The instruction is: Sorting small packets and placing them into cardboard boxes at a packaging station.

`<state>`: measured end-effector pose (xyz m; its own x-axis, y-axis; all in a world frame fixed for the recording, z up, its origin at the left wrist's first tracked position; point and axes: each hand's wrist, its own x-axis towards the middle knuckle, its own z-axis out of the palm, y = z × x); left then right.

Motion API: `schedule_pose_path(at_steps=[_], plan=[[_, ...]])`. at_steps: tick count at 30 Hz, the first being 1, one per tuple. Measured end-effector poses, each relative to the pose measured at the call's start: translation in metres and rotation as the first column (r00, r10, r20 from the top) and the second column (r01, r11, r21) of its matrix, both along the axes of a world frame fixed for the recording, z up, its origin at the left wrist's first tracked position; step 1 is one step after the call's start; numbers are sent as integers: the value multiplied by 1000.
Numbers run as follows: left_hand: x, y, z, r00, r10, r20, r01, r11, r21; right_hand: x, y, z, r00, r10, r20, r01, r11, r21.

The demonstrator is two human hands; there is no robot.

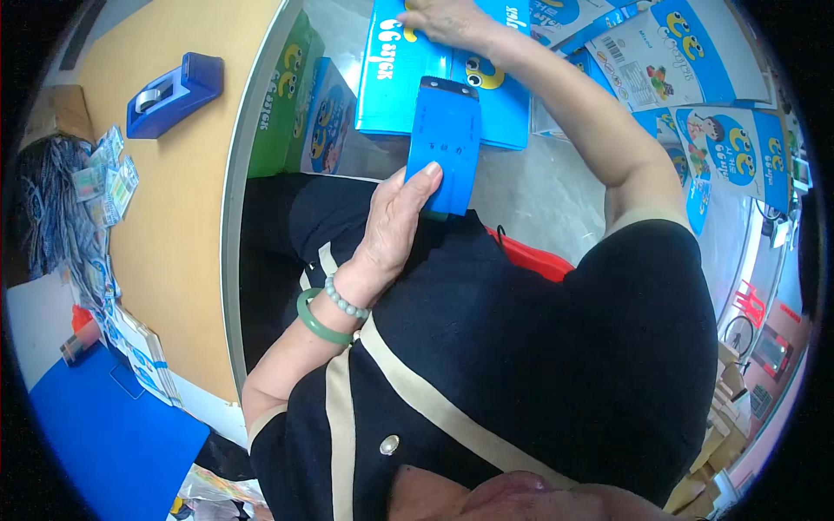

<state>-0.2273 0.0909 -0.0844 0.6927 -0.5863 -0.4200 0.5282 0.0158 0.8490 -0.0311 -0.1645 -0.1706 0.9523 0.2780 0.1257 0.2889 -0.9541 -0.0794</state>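
My left hand (401,213) is closed around a blue tape dispenser (445,148), thumb on its flat upper face. A dark strip with two screw heads crosses the dispenser's far end, which lies over a bright blue printed carton (382,108) with a yellow cartoon figure. Whether its tip touches the carton I cannot tell. At the top of the picture, my right hand (447,19) rests on the carton's far part, fingers stretched to the left. The picture's upper edge cuts off part of this hand.
A wooden table (187,187) at the left bears another blue tape dispenser (174,95) and a stack of small packets (104,182). Beside my carton stand a green carton (282,104) and a blue one (328,122). Several printed cartons (647,65) lie at the right.
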Motion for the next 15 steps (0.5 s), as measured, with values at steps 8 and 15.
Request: schedule_pose_path(at_steps=[8, 15], plan=[[-13, -1, 12, 997, -15, -73, 11, 998, -62, -45, 37, 23, 986, 13, -165, -2, 998, 68], [-26, 18, 11, 987, -65, -147, 57, 997, -55, -64, 39, 57, 967, 100, -235, -38, 966, 256]])
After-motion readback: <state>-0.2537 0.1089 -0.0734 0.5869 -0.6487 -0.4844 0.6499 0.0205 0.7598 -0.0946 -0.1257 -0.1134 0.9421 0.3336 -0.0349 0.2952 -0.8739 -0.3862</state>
